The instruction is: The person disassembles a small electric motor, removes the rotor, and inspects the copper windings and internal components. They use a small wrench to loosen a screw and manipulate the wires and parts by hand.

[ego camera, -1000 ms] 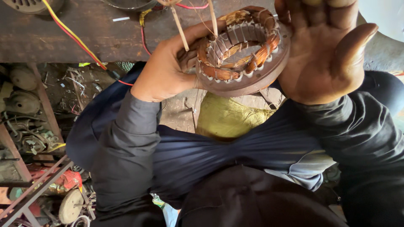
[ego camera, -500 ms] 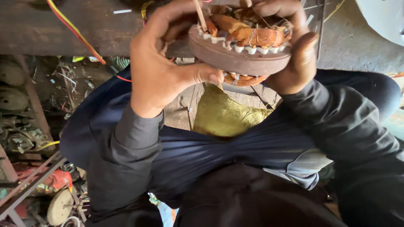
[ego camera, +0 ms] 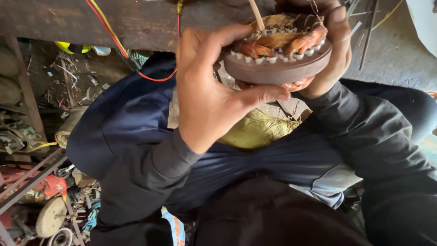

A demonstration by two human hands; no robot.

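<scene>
You have the round motor stator (ego camera: 277, 68) held up in both hands, edge-on to the camera, above your lap and just in front of the near edge of the dark wooden bench (ego camera: 136, 23). Your left hand (ego camera: 214, 91) wraps its left side: the thumb lies stretched along the underside of the brown ring and the fingers curl over the top rim, so the hand is clenched on the stator. Your right hand (ego camera: 334, 54) cups the right side from behind, fingers bent over the top and the palm against the rim, likewise gripping it. Copper-coloured windings (ego camera: 296, 41) bulge from the upper face, ringed by pale slot teeth, and a thin pale stick (ego camera: 256, 13) rises out of the windings toward the top edge of the view. Red and yellow wires (ego camera: 107, 29) run down across the bench front, and the red one loops toward your left hand. Below the stator, a crumpled yellow cloth (ego camera: 259, 130) lies on your dark blue lap. At the left, under the bench, there is a clutter of metal parts, among them a small round disc (ego camera: 50, 216) near the bottom left corner.
</scene>
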